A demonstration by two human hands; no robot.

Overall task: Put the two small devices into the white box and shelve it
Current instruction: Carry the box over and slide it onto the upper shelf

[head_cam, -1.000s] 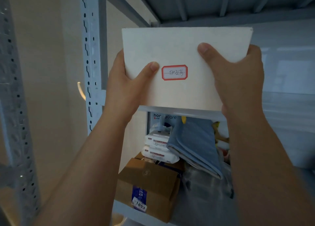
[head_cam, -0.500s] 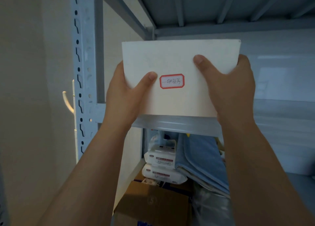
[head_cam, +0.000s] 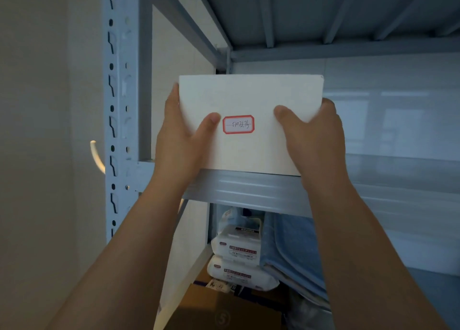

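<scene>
White cardboard fills the centre: the white box (head_cam: 249, 100) is held up at a grey metal shelf (head_cam: 249, 192), its lower edge level with the shelf's front lip. Whether it rests on the deck cannot be told. Two bare hands grip it. The left hand (head_cam: 181, 142) wraps the left edge, thumb pressed on the front face. The right hand (head_cam: 313, 140) clamps the right edge the same way, thumb on the front. Above the box, open space runs up to the ribbed underside of the next shelf. To the right the shelf bay lies open; to the left stands one perforated upright post (head_cam: 117, 110), close to the box.

One red-bordered label (head_cam: 238, 124) sits between the thumbs, with handwriting too unclear to read. The two small devices are not visible.

Below the shelf: two stacked white wipe packs (head_cam: 236, 255) with small print too fine to read, one folded blue cloth (head_cam: 291, 250) just beside them, and one brown carton (head_cam: 224, 312).
</scene>
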